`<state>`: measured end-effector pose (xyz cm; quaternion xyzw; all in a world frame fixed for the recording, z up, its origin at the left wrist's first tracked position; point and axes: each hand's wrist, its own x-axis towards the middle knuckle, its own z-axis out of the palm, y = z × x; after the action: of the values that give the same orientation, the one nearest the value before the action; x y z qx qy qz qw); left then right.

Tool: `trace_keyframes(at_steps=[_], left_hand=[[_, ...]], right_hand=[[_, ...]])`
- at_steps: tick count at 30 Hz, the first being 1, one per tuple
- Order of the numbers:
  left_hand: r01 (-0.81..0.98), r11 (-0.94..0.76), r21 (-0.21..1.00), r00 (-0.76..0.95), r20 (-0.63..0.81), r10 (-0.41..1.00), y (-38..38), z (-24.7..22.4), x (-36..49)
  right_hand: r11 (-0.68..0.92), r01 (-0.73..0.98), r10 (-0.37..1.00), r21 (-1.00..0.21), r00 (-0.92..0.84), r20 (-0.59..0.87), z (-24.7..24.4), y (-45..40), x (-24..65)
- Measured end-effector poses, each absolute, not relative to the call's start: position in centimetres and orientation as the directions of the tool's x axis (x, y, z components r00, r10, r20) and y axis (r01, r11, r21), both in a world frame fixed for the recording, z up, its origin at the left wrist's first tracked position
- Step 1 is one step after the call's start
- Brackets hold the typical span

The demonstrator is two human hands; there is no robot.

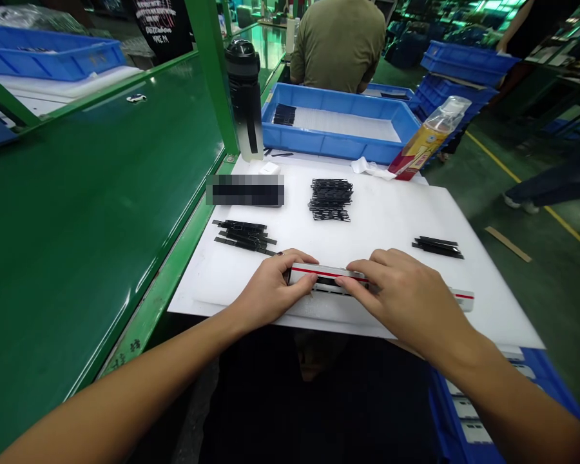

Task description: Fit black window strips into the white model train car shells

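Observation:
My left hand [276, 283] grips the left end of a white toy train car body [327, 272] with a red stripe, thumb on the near side. My right hand [402, 283] closes on its right part, thumb and fingertips pressing near a dark strip in its side. Partly behind my right wrist lies another white, red-striped piece [464, 299]. Left of the hands is a loose pile of black strips [244, 236]. Farther back sits a stack of thin black frames [331, 200]. More dark, shiny strips [437, 247] lie at the right.
A blue tray [328, 143] stands at the table's back, beside a dark bottle [244, 96] and a tilted spray bottle [430, 138]. Along the left runs a green surface [101, 212] with a raised rim. A blue crate [551, 393] holds white pieces below right. A person [338, 45] sits ahead.

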<state>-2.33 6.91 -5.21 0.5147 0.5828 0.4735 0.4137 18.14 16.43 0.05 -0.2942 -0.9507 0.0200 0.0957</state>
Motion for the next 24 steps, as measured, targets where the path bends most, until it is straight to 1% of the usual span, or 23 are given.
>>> trace_keyframes(at_steps=[1, 4, 7, 9, 12, 15, 19, 21, 24], left_hand=[[0.219, 0.023, 0.975, -0.128, 0.006, 0.992, 6.9, -5.2, -2.3], [0.270, 0.008, 0.963, -0.124, 0.027, 0.992, 6.8, -5.1, -2.4], [0.313, -0.044, 0.949, -0.116, 0.085, 0.990, 6.8, -5.2, -2.4], [0.342, -0.071, 0.937, -0.109, 0.115, 0.987, 6.9, -5.3, -2.3], [0.363, -0.093, 0.927, -0.116, 0.144, 0.983, 6.9, -5.3, -2.2], [0.361, -0.088, 0.928, -0.117, 0.139, 0.983, 6.8, -5.3, -1.9], [0.359, -0.077, 0.930, -0.112, 0.124, 0.986, 6.6, -5.2, -1.7], [0.367, -0.080, 0.927, -0.113, 0.130, 0.985, 6.6, -5.2, -1.7], [0.384, -0.122, 0.915, -0.095, 0.171, 0.981, 6.6, -5.4, -1.8]], right_hand=[[0.837, 0.533, 0.547, -0.125, -0.822, 0.157, 0.1, 16.9, 18.4], [0.828, 0.483, 0.522, -0.284, -0.850, 0.077, 0.3, 18.2, 19.2], [0.760, 0.521, 0.551, -0.388, -0.833, -0.040, 0.2, 18.8, 19.5], [0.746, 0.530, 0.554, -0.403, -0.830, -0.067, -0.2, 18.7, 19.5], [0.786, 0.482, 0.527, -0.388, -0.850, 0.011, -0.9, 18.3, 19.6], [0.799, 0.429, 0.500, -0.422, -0.863, 0.070, -1.1, 18.1, 20.0], [0.778, 0.423, 0.477, -0.464, -0.879, 0.000, -0.6, 18.3, 20.3], [0.786, 0.419, 0.467, -0.455, -0.884, -0.009, -0.4, 18.3, 20.2], [0.815, 0.396, 0.444, -0.423, -0.896, 0.019, -0.3, 18.2, 20.2]])
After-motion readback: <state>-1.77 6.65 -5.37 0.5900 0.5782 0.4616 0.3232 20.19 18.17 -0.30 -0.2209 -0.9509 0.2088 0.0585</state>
